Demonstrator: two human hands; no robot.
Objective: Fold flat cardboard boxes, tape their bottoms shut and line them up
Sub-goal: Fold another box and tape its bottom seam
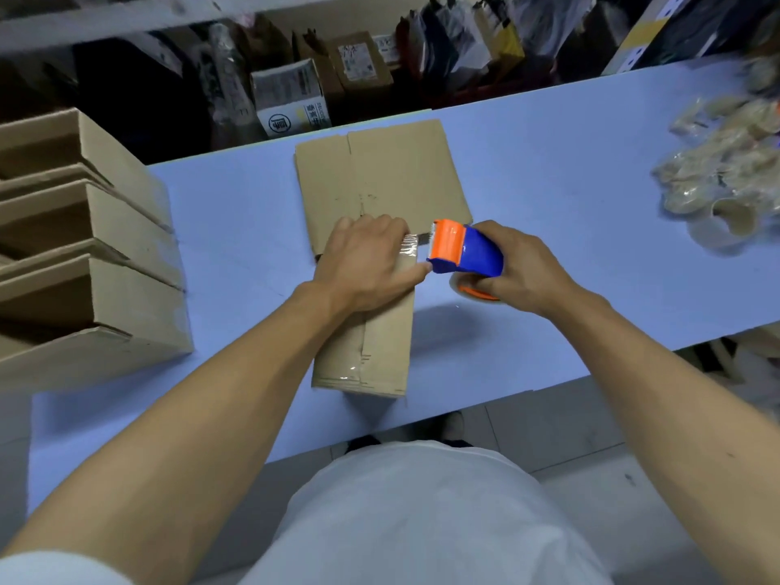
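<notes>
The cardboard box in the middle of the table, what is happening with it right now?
A person is taping the box shut. The left hand presses flat on its top, while the right hand grips a blue and orange tape dispenser at the box's far edge. Clear tape already shows along the seam. Flat cardboard lies behind it, and folded boxes stand in a row at the left on the blue table.

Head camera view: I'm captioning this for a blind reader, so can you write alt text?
A person's left hand presses on a folded cardboard box on a blue table while the right hand grips a blue and orange tape dispenser at its seam. Finished boxes line the left.
</notes>
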